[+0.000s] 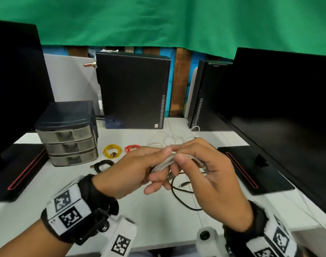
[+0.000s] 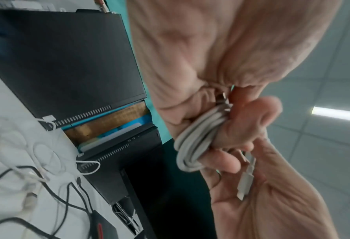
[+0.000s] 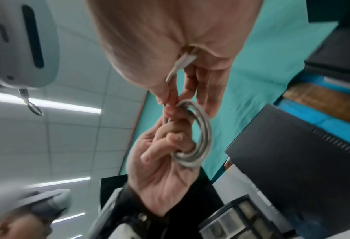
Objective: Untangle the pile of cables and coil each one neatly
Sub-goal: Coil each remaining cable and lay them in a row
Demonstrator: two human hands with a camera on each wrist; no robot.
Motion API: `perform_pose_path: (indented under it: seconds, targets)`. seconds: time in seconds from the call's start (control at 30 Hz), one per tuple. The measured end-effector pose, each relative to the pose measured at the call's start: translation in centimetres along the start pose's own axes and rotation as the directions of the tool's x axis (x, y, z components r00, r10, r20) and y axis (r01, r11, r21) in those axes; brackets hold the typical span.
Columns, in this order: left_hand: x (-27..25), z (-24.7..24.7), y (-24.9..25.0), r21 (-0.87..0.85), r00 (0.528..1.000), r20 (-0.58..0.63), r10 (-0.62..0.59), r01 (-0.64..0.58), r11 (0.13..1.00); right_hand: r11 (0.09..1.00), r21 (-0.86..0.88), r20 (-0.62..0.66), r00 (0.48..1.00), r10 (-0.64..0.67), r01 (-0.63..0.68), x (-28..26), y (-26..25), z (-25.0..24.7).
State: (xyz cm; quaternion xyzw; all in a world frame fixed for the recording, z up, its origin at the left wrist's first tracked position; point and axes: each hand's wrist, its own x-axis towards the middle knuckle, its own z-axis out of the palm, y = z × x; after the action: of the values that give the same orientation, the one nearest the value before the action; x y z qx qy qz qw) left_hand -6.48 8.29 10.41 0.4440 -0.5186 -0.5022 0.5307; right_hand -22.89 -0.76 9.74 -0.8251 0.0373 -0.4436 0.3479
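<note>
White cable coil (image 1: pixel 163 163): centre frame, above desk (image 1: pixel 47 182); left hand (image 1: pixel 125 171) fingers curled through loops; right hand (image 1: pixel 206 169) pinches the coil, connector end in palm

- White cable (image 1: pixel 165 162): wound in a small coil, held up at near centre.
- Yellow coil (image 1: pixel 112 150), red coil (image 1: pixel 132 148), black coil (image 1: pixel 102 165): lying left on the desk.
- Loose black cable (image 1: pixel 182 196): near centre.
</note>
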Motion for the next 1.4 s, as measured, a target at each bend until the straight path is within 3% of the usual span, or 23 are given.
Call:
perform_pose_path:
  seconds: [0.13, 0.2, 0.27, 0.37, 0.43, 0.5, 0.57, 0.63, 0.7, 0.8, 0.87, 0.9, 0.93, 1.0, 1.07, 1.13, 1.2, 1.3, 1.37, 1.4]
  targets:
    - [-0.5, -0.3, 0.4, -0.188, 0.997, 0.075, -0.005, 0.019, 0.982, 0.989, 0.150, -0.070, 0.997, 0.022, -0.011, -0.1, -1.5, 1.3]
    - [-0.6, -0.6, 0.2, -0.191, 0.988, 0.154, 0.002, 0.028, 0.981, 0.978, 0.200, -0.065, 0.996, 0.065, -0.051, -0.2, -1.4, 1.7]
    - [-0.6, -0.7, 0.2, -0.155, 0.979, 0.204, 0.013, 0.019, 0.988, 0.988, 0.132, -0.087, 0.992, 0.087, -0.075, -0.2, -1.0, 1.8]
    - [-0.6, -0.2, 0.6, 0.001, 0.993, 0.111, 0.027, -0.028, 1.000, 0.995, 0.050, -0.099, 0.991, 0.089, -0.085, -0.2, -0.5, 1.9]
    - [-0.5, 0.2, 0.6, 0.196, 0.992, 0.006, 0.126, -0.125, 0.973, 0.999, 0.014, -0.109, 0.993, 0.042, -0.041, 0.0, -0.5, 1.7]
    - [-0.4, 0.5, 0.4, 0.436, 0.958, -0.091, 0.270, -0.206, 0.876, 0.998, -0.056, -0.135, 0.991, 0.000, -0.007, 0.0, -0.7, 1.4]
    - [-0.4, 1.4, 0.4, 0.547, 0.911, -0.147, 0.385, -0.250, 0.799, 0.999, -0.023, -0.163, 0.986, 0.036, -0.041, 0.1, -1.2, 1.0]
    - [-0.3, 2.5, 0.5, 0.503, 0.874, -0.206, 0.439, -0.291, 0.814, 0.983, 0.137, -0.102, 0.986, 0.134, -0.120, 0.5, -1.6, 0.4]
    - [-0.3, 3.1, 1.1, 0.298, 0.876, -0.310, 0.369, -0.279, 0.913, 0.960, 0.201, 0.044, 0.981, 0.188, -0.193, 0.9, -1.6, -0.8]
    - [-0.4, 2.6, 1.8, 0.149, 0.889, -0.379, 0.257, -0.216, 0.965, 0.982, -0.108, 0.243, 0.954, 0.176, -0.154, 1.0, -1.0, -2.6]
    - [-0.4, 2.4, 1.9, 0.120, 0.897, -0.380, 0.226, -0.194, 0.974, 0.942, -0.327, 0.277, 0.945, 0.174, -0.078, 0.8, -0.9, -3.1]
    - [-0.4, 2.6, 1.8, 0.126, 0.901, -0.376, 0.216, -0.181, 0.975, 0.935, -0.344, 0.262, 0.947, 0.184, -0.087, 0.8, -0.9, -3.0]
    - [-0.3, 2.8, 1.7, 0.131, 0.903, -0.375, 0.212, -0.175, 0.976, 0.951, -0.269, 0.226, 0.951, 0.214, -0.150, 0.8, -1.0, -2.7]
    - [-0.2, 2.8, 1.2, 0.139, 0.898, -0.376, 0.231, -0.192, 0.972, 0.938, 0.089, 0.161, 0.934, 0.319, -0.335, 1.0, -1.2, -2.0]
    - [-0.1, 2.6, 0.9, 0.178, 0.880, -0.398, 0.259, -0.203, 0.963, 0.811, 0.387, 0.202, 0.899, 0.389, -0.439, 0.9, -1.4, -1.3]
    - [-0.1, 2.3, 0.6, 0.177, 0.865, -0.428, 0.261, -0.203, 0.963, 0.647, 0.557, 0.313, 0.853, 0.418, -0.521, 0.7, -1.4, -0.3]
    - [0.0, 2.2, 0.4, 0.166, 0.855, -0.443, 0.268, -0.216, 0.962, 0.514, 0.613, 0.431, 0.799, 0.419, -0.600, 0.2, -1.5, 0.7]
    - [0.4, 1.3, -0.4, 0.284, 0.819, -0.437, 0.372, -0.267, 0.921, 0.377, 0.654, 0.510, 0.750, 0.422, -0.656, -0.5, -1.2, 1.8]
    - [0.6, 0.5, -0.7, 0.369, 0.793, -0.413, 0.448, -0.304, 0.878, 0.343, 0.669, 0.508, 0.743, 0.435, -0.659, -0.6, -1.1, 2.1]
    - [0.7, 0.1, -0.8, 0.404, 0.786, -0.394, 0.477, -0.318, 0.858, 0.375, 0.655, 0.494, 0.748, 0.444, -0.656, -0.5, -1.2, 2.2]
